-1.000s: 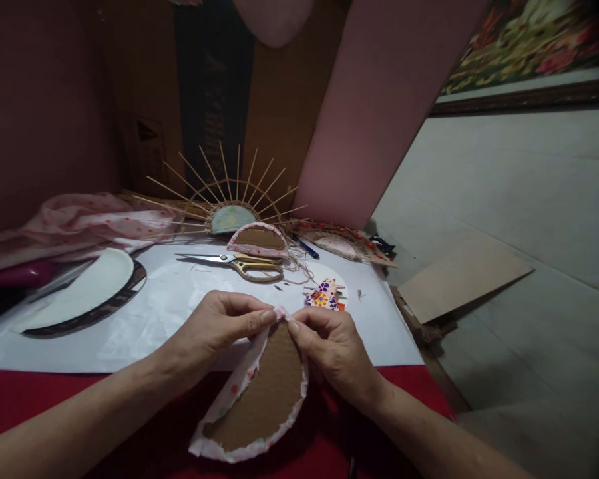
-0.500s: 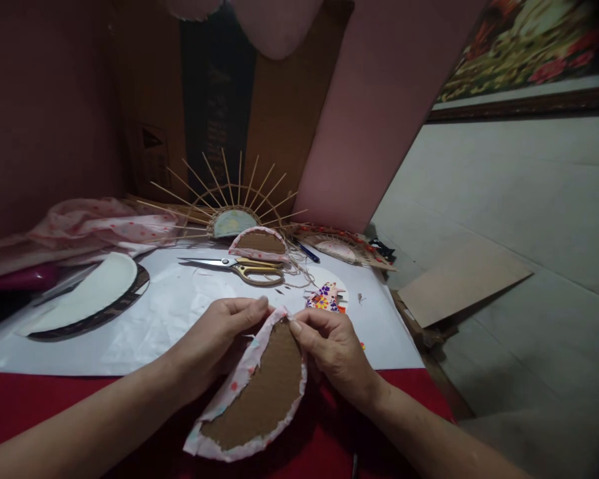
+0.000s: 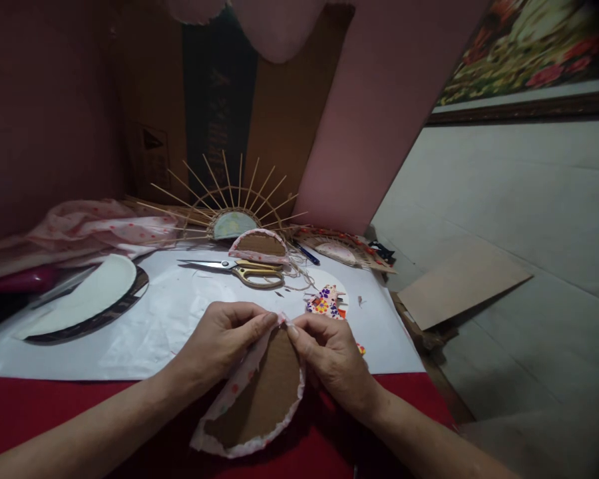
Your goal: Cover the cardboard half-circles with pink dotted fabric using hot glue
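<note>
A brown cardboard half-disc (image 3: 269,392) wrapped at its rim in white floral fabric lies tilted over the red cloth in front of me. My left hand (image 3: 224,339) pinches the fabric edge at the piece's top corner with closed fingers. My right hand (image 3: 329,356) pinches the same corner from the other side, fingertips almost touching the left ones. A second fabric-edged cardboard half-disc (image 3: 259,245) lies further back beside the gold-handled scissors (image 3: 244,269).
A white sheet (image 3: 180,313) covers the table beyond the red cloth (image 3: 54,406). On it are a white half-disc (image 3: 84,293), colourful fabric scraps (image 3: 324,303), twine, a stick sunburst piece (image 3: 229,213) and pink fabric (image 3: 94,223). A cardboard sheet (image 3: 459,279) lies on the floor at right.
Both hands kept pinching the top corner of the cardboard piece; the fingers shifted slightly along the fabric edge and the piece tipped a little. Nothing else moved.
</note>
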The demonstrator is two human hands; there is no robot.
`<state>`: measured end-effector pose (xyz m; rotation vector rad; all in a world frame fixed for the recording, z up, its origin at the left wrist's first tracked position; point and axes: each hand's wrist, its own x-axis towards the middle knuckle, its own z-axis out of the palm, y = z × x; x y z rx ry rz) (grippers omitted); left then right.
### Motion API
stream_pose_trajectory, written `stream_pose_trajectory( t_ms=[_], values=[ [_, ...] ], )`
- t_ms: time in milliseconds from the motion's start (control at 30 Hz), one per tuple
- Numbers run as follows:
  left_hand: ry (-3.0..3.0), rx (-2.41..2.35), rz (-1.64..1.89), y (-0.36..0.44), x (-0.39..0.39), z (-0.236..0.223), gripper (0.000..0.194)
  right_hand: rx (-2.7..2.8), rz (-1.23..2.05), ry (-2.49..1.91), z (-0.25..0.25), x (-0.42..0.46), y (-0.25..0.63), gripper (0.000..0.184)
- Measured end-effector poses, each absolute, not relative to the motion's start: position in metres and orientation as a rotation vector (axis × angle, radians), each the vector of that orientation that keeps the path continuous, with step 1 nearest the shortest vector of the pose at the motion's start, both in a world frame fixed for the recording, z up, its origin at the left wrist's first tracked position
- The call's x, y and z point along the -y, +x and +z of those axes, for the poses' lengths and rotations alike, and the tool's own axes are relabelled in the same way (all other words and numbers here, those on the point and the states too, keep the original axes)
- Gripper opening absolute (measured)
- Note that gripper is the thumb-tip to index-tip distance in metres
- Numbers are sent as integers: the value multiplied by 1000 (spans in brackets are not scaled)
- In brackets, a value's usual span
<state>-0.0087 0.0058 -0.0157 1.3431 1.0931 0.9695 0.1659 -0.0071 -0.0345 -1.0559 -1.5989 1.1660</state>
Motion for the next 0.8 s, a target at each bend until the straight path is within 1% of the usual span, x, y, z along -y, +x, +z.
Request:
stream_pose_trajectory(
  t_ms=[200, 333, 433, 633, 800],
  values=[
    [1148, -1021, 895, -8, -3, -14, 29, 1606, 1171, -1051, -32, 9, 166, 33],
    [1108, -1048, 829, -9, -3, -13, 31, 1728, 1025, -1064, -32, 10, 167, 31],
    [1154, -1069, 852, -9, -3, -12, 29, 1786, 930, -1069, -31, 11, 167, 29],
    [1284, -1045, 935, -8, -2, -12, 24, 1840, 879, -1046, -27, 15, 165, 30],
    [1291, -1057, 942, -7, -1, -12, 23, 1817, 915, -1043, -29, 16, 164, 29]
  ],
)
